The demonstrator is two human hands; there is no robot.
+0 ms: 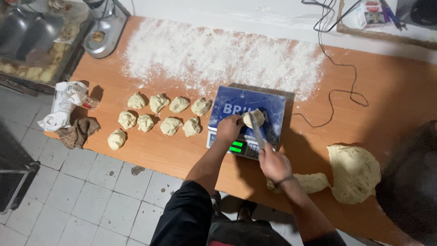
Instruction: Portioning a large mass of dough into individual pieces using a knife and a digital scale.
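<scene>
A blue kitchen scale [248, 109] with a green lit display stands on the wooden table [387, 95]. A small dough piece [255, 117] lies on its platform. My left hand [229, 128] touches that piece from the left. My right hand [274, 164] grips a long knife [256, 130] whose blade points up toward the dough piece. A big mass of dough [354, 172] lies to the right near the table's front edge, with a smaller torn strip [309, 182] beside my right wrist.
Several portioned dough balls [159, 119] sit in rows left of the scale. Flour [223, 57] is spread across the back. A cable [339, 86] loops right of the scale. A crumpled bag [63, 105] and a cloth [78, 131] lie at the left edge.
</scene>
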